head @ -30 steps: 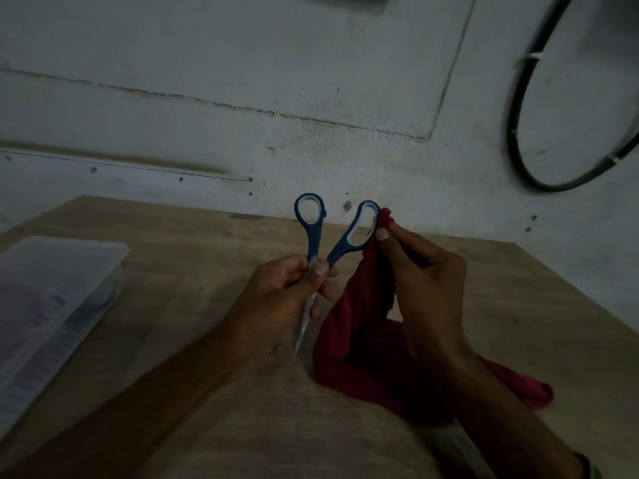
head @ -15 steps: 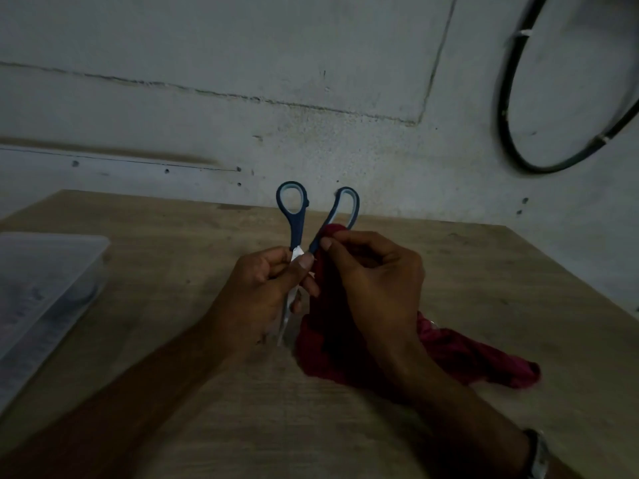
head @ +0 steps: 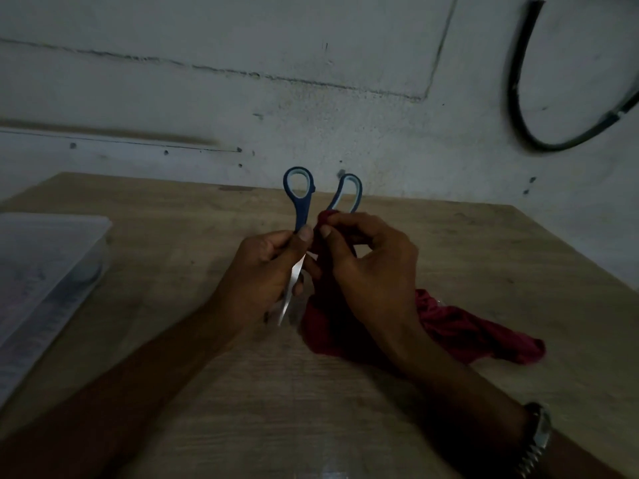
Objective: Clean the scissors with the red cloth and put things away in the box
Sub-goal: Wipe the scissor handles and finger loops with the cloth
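Head view: your left hand point(head: 266, 271) grips scissors point(head: 300, 236), handles away, blade toward you; right hand point(head: 373, 271) pinches red cloth point(head: 466, 330) round right handle shank.

Bare workroom: stained wall point(head: 311, 81) (black cable point(head: 518, 108) hung), plywood table point(head: 484, 257)

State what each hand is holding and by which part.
Left hand holds the open scissors near the pivot. Right hand pinches the red cloth around the other handle's shank; the cloth's tail trails onto the table.
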Tool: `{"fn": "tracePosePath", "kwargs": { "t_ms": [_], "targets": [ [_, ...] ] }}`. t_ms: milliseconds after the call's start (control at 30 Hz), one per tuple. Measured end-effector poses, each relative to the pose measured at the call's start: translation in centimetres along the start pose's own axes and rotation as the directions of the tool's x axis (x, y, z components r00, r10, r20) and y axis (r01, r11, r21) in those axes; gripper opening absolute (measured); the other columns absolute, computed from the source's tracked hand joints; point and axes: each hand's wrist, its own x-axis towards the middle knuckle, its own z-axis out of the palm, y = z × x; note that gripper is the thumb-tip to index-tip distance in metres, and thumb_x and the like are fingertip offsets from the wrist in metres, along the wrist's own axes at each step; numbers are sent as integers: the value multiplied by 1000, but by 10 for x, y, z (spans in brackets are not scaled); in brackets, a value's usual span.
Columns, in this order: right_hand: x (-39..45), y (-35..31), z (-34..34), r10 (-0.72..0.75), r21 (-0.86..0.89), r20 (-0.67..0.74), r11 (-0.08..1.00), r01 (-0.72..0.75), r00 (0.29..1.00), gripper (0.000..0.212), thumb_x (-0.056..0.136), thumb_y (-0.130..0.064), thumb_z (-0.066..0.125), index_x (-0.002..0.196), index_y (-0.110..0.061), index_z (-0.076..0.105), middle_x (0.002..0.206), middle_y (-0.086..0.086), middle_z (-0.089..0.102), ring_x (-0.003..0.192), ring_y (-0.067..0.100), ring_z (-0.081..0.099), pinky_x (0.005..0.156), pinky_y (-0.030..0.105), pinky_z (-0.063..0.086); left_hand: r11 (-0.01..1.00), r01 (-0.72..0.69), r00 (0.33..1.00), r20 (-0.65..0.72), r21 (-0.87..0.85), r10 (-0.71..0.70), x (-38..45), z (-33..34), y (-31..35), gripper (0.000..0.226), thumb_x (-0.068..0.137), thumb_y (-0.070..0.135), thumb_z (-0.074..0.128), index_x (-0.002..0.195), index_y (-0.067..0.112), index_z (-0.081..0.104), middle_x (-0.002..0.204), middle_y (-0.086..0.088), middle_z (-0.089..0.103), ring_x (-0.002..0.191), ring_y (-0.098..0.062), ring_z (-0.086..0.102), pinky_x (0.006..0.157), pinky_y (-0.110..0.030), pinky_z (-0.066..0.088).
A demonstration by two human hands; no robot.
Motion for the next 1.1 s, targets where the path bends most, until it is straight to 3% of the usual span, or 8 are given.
{"fn": "tracePosePath", "kwargs": {
  "t_ms": [67,167,300,367,533,733,833,1100],
  "targets": [
    [6,-1,-6,7,31,-81,999,-4,997,13,96,-16,77,107,-20,83,95,-14,80,91,-3,74,84,12,56,999,10,1000,10,-45,-10,1,3,1,38,102,35,49,94,5,72,60,0,68,48,-14,57,42,-18,43],
    [-4,-5,-5,-23,-4,-20,1000,23,1000,12,95,-14,77,104,-20,82,95,-13,79,90,-2,73,84,10,54,999,28,1000,-9,-33,-29,2,3,-4,45,101,41,49,95,5,74,64,-16,66,53,-19,59,45,-21,45],
    [-8,-1,0,-42,-47,90,998,46,995,11,92,-13,81,99,-22,82,91,-17,73,91,-3,71,78,4,50,998,50,999,-12,-49,-51,9,-5,-14,45,102,40,50,103,2,74,94,-32,72,85,-43,71,77,-45,57],
    [-6,0,-1,-48,-58,113,997,55,992,11,91,-14,80,98,-23,82,90,-19,72,90,-2,70,77,6,51,998,47,999,11,-39,-46,9,-5,-14,41,103,36,49,105,2,73,98,-27,74,89,-36,73,82,-41,58],
    [-10,2,-3,-105,-153,229,978,143,968,12,93,-19,78,104,-21,82,97,-10,77,88,2,69,82,22,58,989,51,998,31,-136,-47,6,-3,-12,28,104,22,49,112,2,65,88,-9,75,75,-13,73,62,-21,57],
    [1,2,-7,-96,-77,74,992,102,993,12,92,-14,80,102,-20,83,91,-16,77,90,-1,72,80,4,49,996,50,998,43,-70,-47,5,-3,-12,31,104,27,49,109,0,63,83,-11,73,67,-15,70,60,-22,56],
    [11,6,-10,-60,-34,-17,998,60,998,14,94,-16,80,107,-21,83,94,-20,77,91,-6,73,82,3,50,985,124,990,89,-119,-113,5,-4,-13,27,104,28,48,104,5,60,73,-9,70,56,-16,63,55,-27,53],
    [32,19,-22,132,218,-72,969,-114,989,17,95,-15,79,111,-14,83,99,-6,84,97,10,79,92,38,65,994,113,970,215,10,-112,2,-3,-12,19,105,25,47,105,11,59,59,-2,59,47,-16,54,49,-26,46]
  ]
}}
